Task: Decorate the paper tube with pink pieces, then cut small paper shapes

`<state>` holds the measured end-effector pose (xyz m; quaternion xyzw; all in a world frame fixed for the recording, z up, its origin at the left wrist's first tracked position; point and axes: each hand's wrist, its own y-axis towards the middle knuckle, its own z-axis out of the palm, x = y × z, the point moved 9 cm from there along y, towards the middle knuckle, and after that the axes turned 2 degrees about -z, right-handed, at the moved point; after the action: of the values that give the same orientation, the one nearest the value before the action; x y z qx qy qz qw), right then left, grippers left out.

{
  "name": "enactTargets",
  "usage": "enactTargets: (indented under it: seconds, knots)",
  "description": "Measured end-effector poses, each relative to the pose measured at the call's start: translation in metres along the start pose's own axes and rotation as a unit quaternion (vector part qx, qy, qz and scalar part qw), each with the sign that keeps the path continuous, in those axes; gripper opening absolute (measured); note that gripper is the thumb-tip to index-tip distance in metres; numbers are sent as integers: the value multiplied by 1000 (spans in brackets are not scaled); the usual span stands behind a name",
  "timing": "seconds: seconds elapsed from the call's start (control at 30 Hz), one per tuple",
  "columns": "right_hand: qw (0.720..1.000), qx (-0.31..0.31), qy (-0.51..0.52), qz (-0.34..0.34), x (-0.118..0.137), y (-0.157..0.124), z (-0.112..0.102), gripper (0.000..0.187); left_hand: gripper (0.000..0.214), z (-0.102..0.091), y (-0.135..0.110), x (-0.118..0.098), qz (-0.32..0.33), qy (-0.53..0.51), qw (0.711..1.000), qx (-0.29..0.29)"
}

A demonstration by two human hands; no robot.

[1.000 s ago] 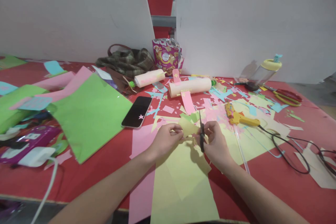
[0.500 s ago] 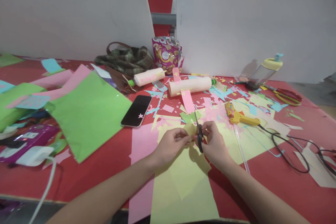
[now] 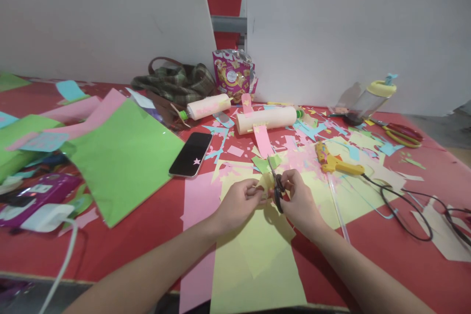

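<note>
My left hand (image 3: 241, 203) pinches a small piece of yellow paper (image 3: 265, 182). Black-handled scissors (image 3: 278, 192) are in my right hand (image 3: 300, 202), their blades pointing away from me and touching the paper's right side. Both hands are held over yellow sheets (image 3: 253, 274), which overlap a pink sheet (image 3: 196, 265). Just beyond the scissor tips lie green paper scraps (image 3: 261, 163) and a pink strip (image 3: 262, 141) leaning on a cream paper-wrapped tube (image 3: 272, 118).
A phone (image 3: 191, 154) and a large green sheet (image 3: 128, 162) lie on the left. To the right are a yellow glue gun (image 3: 338, 163) with a black cord, larger scissors (image 3: 403, 136) and a clear bottle (image 3: 368, 104). Behind stands a snack bag (image 3: 234, 76).
The scissors have tilted, with their tips swinging left across the yellow paper. The paper piece is bent a little differently in my left hand; both hands stay in nearly the same place.
</note>
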<state>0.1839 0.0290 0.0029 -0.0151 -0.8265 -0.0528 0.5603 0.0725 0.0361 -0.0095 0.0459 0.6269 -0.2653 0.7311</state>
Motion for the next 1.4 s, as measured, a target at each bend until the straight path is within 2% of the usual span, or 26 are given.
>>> enactTargets:
  seconds: [0.33, 0.53, 0.67, 0.83, 0.97, 1.13, 1.4]
  knots:
    - [998, 9, -60, -5, -1, -1, 0, 24, 15, 2, -1, -4, 29, 65, 997, 25]
    - [998, -1, -57, -13, 3, 0, 0, 23, 18, -2, 1, 1, 21, 94, 995, 6]
    - [998, -4, -58, -12, 3, -1, -1, 23, 16, -5, 3, 6, 10, 75, 997, -9]
    - [1000, -23, 12, -2, 1, 0, -5, 25, 21, -9, 3, 4, -19, -9, 999, -34]
    - [995, -58, 83, -8, 0, 3, -12, 25, 20, -13, 3, -2, -20, -26, 998, -58]
    - [990, -88, 112, -13, -3, 3, -17, 27, 22, -11, 4, 0, -26, -59, 997, -43]
    - [981, -28, 188, 35, -4, 2, -1, 44, 25, -8, 2, 2, -16, 10, 999, -29]
